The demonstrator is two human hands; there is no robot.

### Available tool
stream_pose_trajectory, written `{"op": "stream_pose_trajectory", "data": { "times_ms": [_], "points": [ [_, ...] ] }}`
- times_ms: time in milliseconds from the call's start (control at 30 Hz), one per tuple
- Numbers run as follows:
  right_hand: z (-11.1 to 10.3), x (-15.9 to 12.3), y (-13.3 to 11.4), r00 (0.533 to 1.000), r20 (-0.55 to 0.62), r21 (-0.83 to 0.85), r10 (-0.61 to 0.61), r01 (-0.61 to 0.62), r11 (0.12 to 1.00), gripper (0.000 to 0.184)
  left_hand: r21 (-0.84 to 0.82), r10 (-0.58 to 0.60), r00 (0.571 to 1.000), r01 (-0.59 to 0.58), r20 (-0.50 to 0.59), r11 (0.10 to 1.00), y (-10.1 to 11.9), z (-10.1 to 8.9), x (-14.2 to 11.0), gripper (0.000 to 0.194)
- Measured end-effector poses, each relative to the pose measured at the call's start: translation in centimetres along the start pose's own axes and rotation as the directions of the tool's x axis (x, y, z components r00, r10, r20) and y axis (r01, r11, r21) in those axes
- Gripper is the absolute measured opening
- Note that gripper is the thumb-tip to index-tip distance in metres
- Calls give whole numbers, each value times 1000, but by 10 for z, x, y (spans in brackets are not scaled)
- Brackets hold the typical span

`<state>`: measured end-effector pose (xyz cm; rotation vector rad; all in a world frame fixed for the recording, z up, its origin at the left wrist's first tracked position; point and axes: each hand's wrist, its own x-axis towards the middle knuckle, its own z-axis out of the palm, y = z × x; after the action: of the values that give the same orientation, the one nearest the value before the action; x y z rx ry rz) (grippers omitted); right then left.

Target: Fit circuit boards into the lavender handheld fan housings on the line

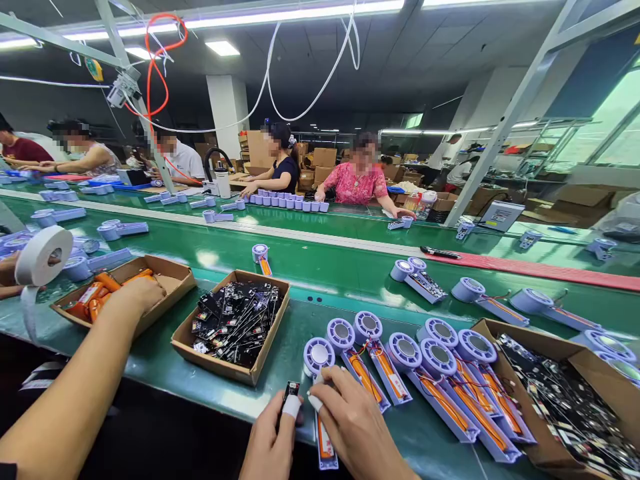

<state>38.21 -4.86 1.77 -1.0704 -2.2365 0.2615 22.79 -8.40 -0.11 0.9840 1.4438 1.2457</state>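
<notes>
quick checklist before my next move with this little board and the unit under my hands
1. Small black circuit board gripped in left hand: ok.
2. Lilac battery tray flat on the green conveyor belt, orange cell in it: ok.
3. Tray's wiring, behind right hand: cannot tell.
4. Cardboard box of spare boards beside the hands: ok.
5. Box of orange cells free to reach: not ok, a co-worker's hand is on it.

Single head-worn camera, close above the bare left hand (270, 441) and bare right hand (359, 427), faces forward and down across a long green conveyor belt (280, 280).
</notes>
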Motion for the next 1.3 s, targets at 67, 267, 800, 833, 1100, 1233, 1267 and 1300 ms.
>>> {"op": "stream_pose_trajectory", "data": {
  "times_ms": [67, 267, 800, 833, 1100, 1233, 1267, 1300],
  "points": [
    [-1, 2, -4, 1000, -30, -27, -7, 6, 1000, 24, 134, 117, 993, -117, 6, 984, -3, -3, -2, 39],
    [1, 4, -11, 999, -33, -63, 5, -7, 998, 23, 420, 299, 939, -344, 173, 839, -7, -9, 3, 31],
    [27, -6, -3, 970, -244, 54, -2, 16, 998, 25, 338, 180, 947, -267, 267, 902, -1, -4, -2, 35],
    [29, -7, -3, 964, -267, 72, 10, 10, 997, 24, 339, 188, 949, -270, 254, 901, -1, -3, -2, 34],
    [22, -3, -7, 975, -215, 65, 50, -37, 997, 26, 382, 360, 885, -455, 296, 804, 0, -11, 4, 30],
    [5, 2, -3, 988, -48, 181, 146, -136, 974, 26, 406, 364, 864, -489, 347, 772, 6, -17, 10, 34],
    [0, 5, -2, 989, -14, 191, 148, -143, 971, 27, 413, 352, 864, -485, 359, 771, 10, -18, 11, 36],
    [-6, 7, -2, 991, 15, 188, 134, -134, 973, 27, 417, 347, 866, -483, 360, 770, 14, -20, 12, 38]
  ]
}}
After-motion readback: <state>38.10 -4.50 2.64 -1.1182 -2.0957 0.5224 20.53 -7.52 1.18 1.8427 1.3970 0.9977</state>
